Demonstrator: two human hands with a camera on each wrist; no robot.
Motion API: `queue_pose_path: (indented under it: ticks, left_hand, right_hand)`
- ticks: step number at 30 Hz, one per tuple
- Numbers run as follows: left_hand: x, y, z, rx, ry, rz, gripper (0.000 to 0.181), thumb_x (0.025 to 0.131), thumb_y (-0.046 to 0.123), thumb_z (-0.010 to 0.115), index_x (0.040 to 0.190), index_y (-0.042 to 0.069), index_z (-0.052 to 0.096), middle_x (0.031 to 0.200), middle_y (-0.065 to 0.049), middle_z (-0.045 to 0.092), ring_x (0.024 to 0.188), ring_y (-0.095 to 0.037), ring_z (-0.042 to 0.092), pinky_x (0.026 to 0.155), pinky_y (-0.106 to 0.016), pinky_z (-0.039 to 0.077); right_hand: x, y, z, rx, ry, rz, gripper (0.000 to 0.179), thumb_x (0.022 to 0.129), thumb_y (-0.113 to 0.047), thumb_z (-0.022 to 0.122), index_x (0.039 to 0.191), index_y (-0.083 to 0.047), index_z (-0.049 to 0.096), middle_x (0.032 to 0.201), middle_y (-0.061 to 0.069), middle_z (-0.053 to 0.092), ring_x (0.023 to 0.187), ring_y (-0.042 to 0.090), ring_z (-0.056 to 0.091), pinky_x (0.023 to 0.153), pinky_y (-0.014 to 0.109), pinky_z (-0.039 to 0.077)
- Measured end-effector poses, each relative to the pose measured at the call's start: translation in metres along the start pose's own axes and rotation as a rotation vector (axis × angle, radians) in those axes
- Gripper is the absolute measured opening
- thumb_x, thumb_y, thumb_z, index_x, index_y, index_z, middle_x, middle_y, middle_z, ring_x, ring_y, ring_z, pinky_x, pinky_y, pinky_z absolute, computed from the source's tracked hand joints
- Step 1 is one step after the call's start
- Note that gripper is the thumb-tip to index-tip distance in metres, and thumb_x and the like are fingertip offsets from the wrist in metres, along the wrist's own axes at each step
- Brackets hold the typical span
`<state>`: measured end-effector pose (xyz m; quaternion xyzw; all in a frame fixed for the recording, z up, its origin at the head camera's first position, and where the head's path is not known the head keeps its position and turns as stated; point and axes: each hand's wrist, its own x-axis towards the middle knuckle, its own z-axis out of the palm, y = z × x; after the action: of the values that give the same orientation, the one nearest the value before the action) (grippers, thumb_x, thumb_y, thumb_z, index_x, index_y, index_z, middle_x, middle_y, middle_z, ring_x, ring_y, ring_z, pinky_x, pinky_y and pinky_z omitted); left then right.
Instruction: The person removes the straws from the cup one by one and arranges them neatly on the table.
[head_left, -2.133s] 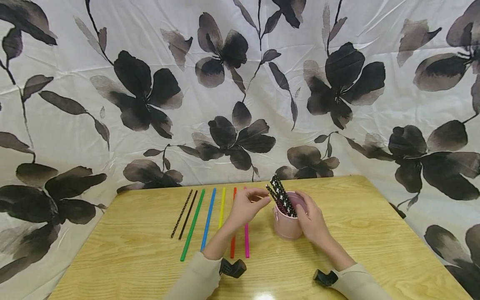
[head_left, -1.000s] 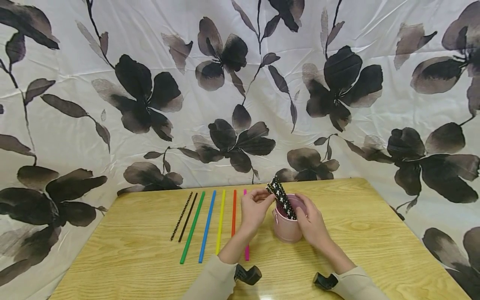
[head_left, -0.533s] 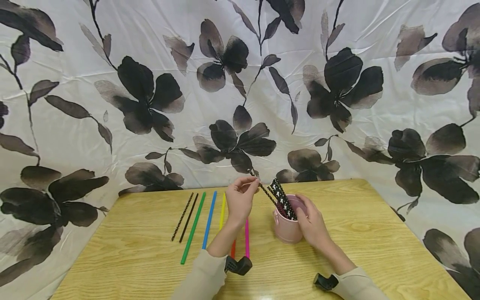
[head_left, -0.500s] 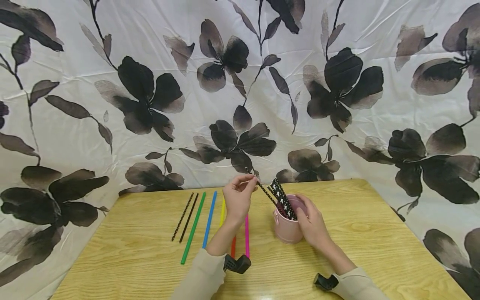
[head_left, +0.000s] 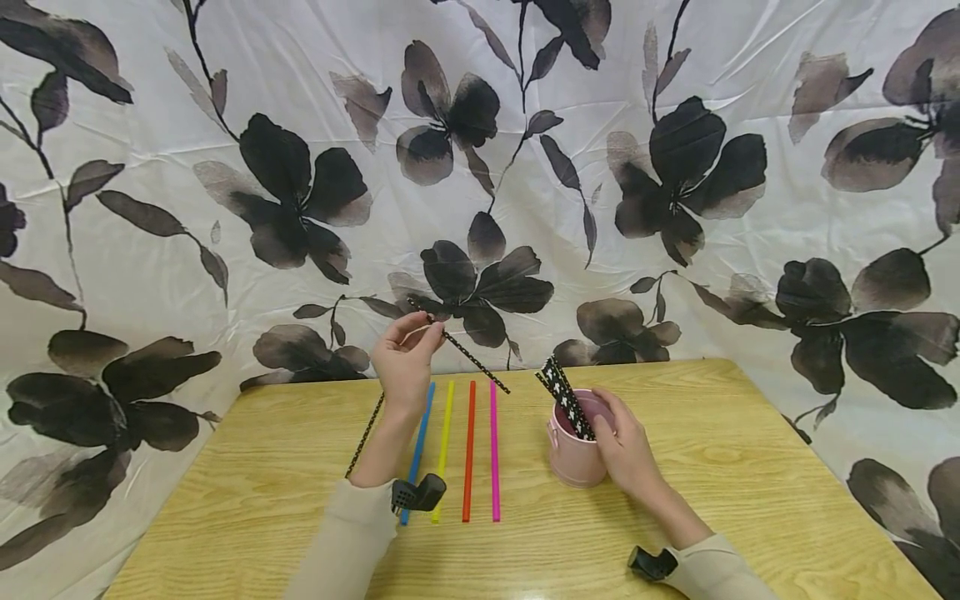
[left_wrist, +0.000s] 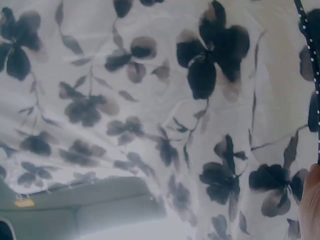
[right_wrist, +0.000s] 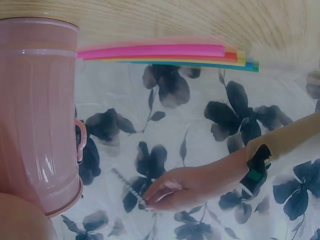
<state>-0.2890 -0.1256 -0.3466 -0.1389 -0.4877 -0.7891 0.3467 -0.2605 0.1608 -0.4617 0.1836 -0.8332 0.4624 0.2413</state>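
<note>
My left hand pinches a thin black straw with light dots near its upper end, raised above the table's far left half. The left wrist view catches only part of that dotted straw at its right edge. My right hand grips the right side of a small pink bucket standing upright on the table. Several black straws with white patterns lean leftward inside it. In the right wrist view the bucket fills the left side, with my left hand beyond it.
Left of the bucket lie magenta, red, yellow and blue straws in a row. A dotted straw lies further left. My left arm hides others. A floral cloth hangs behind the wooden table.
My left hand has drawn one dotted straw out of the bucket and carried it up and left, over the row. My right hand stays on the bucket.
</note>
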Motion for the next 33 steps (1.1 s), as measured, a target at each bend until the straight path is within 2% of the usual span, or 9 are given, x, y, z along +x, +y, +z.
queue_pose_path:
  ticks: [3,6,10,16,20,25,33]
  left_hand:
    - [0.009,0.008,-0.015,0.051,-0.009,0.011,0.03,0.069,-0.008,0.07,0.095,-0.014,0.057,0.089,-0.021,0.057,0.072,-0.02,0.062,0.066,-0.033,0.052]
    - [0.018,0.013,-0.03,0.127,-0.023,0.017,0.027,0.07,-0.005,0.07,0.095,-0.01,0.06,0.091,-0.023,0.056,0.073,-0.021,0.062,0.065,-0.033,0.052]
    - [0.027,0.018,-0.05,0.208,-0.012,0.0,0.023,0.071,-0.005,0.069,0.093,-0.003,0.063,0.093,-0.021,0.056,0.075,-0.021,0.062,0.066,-0.031,0.052]
    - [0.037,0.021,-0.081,0.297,-0.021,-0.058,0.024,0.073,-0.004,0.068,0.096,-0.003,0.062,0.093,-0.019,0.056,0.074,-0.02,0.062,0.064,-0.029,0.052]
    - [0.043,0.022,-0.101,0.369,-0.077,-0.119,0.025,0.074,0.0,0.069,0.098,-0.002,0.062,0.092,-0.019,0.055,0.073,-0.02,0.063,0.061,-0.029,0.052]
    - [0.052,0.024,-0.122,0.43,-0.182,-0.199,0.027,0.075,0.0,0.068,0.1,-0.003,0.06,0.092,-0.019,0.056,0.077,-0.023,0.063,0.064,-0.033,0.051]
    - [0.061,0.023,-0.146,0.679,-0.329,-0.223,0.033,0.079,0.013,0.066,0.108,-0.001,0.059,0.1,-0.02,0.056,0.082,-0.022,0.061,0.064,-0.028,0.052]
  right_hand:
    - [0.0,0.0,0.0,-0.002,-0.001,-0.001,0.039,0.089,-0.009,0.045,0.127,-0.01,0.043,0.124,0.009,0.047,0.115,0.026,0.041,0.094,0.045,0.033]
    - [0.0,-0.001,0.0,-0.003,-0.002,0.001,0.039,0.089,-0.008,0.046,0.127,-0.009,0.043,0.124,0.01,0.047,0.115,0.026,0.041,0.094,0.045,0.033]
    - [0.0,-0.001,0.0,0.002,-0.003,0.007,0.039,0.088,-0.007,0.046,0.127,-0.007,0.043,0.124,0.01,0.047,0.115,0.026,0.041,0.094,0.045,0.032]
    - [0.0,0.0,0.0,0.007,-0.008,0.002,0.039,0.089,-0.009,0.045,0.127,-0.005,0.043,0.124,0.01,0.047,0.115,0.026,0.041,0.094,0.045,0.033]
    - [0.001,0.001,0.001,0.011,-0.013,0.002,0.038,0.089,-0.011,0.045,0.127,-0.004,0.042,0.123,0.011,0.047,0.114,0.026,0.042,0.092,0.046,0.034]
    - [0.001,0.001,0.0,0.012,-0.006,-0.005,0.038,0.089,-0.012,0.045,0.127,-0.004,0.043,0.122,0.01,0.048,0.114,0.026,0.042,0.092,0.046,0.034]
    - [0.0,0.0,0.0,0.006,-0.008,0.008,0.039,0.089,-0.011,0.045,0.127,-0.006,0.043,0.124,0.011,0.047,0.115,0.026,0.041,0.093,0.046,0.033]
